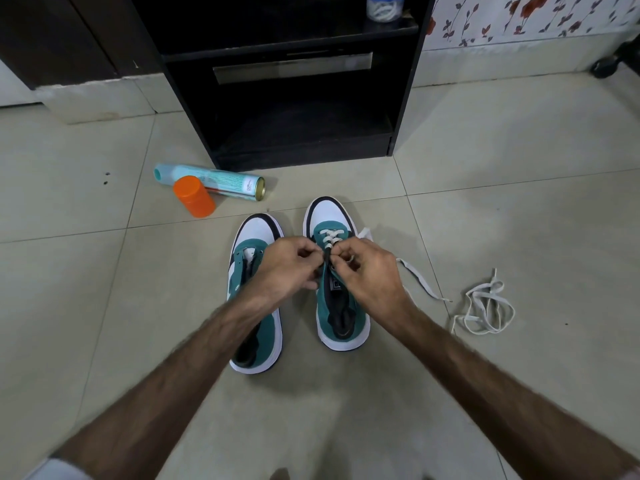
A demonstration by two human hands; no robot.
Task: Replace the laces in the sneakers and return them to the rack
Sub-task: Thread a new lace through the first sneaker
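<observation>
Grip, left hand [287, 268]: fingers curled, pinching the white lace [329, 237] at the eyelets of the right-hand sneaker [341, 306].
Grip, right hand [367, 271]: fingers curled, pinching the same lace on the shoe's opposite side, fingertips nearly meeting the left hand's over the tongue.
Right-hand sneaker: teal, white and black, on the tiled floor [485, 168], toe toward the black rack [294, 98]; two lace rows threaded near the toe, a free lace end trailing off to its right across the floor.
Left-hand sneaker [256, 244]: same colours, just beside the first, partly under the left forearm; no lace rows seen across its visible eyelets.
Loose lace [485, 306]: white, in a tangle on the floor, well apart to the right of the sneakers.
Spray can [214, 181]: pale blue, lying on its side on the floor by the rack's lower left corner.
Orange cap [194, 195]: touching the can's front.
Clear jar [384, 6]: on the rack's upper shelf, white contents indistinct.
</observation>
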